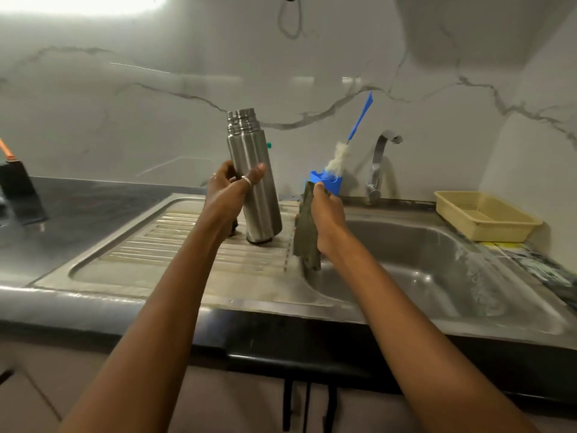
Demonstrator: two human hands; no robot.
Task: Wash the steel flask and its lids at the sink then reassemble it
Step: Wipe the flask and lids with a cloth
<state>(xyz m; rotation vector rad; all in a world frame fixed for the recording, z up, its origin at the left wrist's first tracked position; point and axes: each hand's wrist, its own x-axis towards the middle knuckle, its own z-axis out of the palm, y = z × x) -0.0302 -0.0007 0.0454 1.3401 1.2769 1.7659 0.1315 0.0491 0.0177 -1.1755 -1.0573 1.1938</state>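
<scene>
My left hand point(229, 190) grips the steel flask point(254, 179) around its middle, thumb across the front. The flask is lidless, nearly upright and slightly tilted, its base just above or on the ribbed drainboard point(175, 245). A small dark object point(233, 228) sits on the drainboard behind my left wrist, mostly hidden. My right hand point(327, 214) holds a grey-green scrubbing pad point(306, 232) upright at the edge between drainboard and sink basin point(421, 260). The pad hangs just right of the flask, not touching it.
A blue holder point(331, 182) with a blue-handled bottle brush point(359, 120) stands behind my right hand. The steel tap point(379, 164) rises at the back of the basin. A beige plastic tray point(484, 218) sits at the right. A dark object with an orange handle point(15, 189) stands far left.
</scene>
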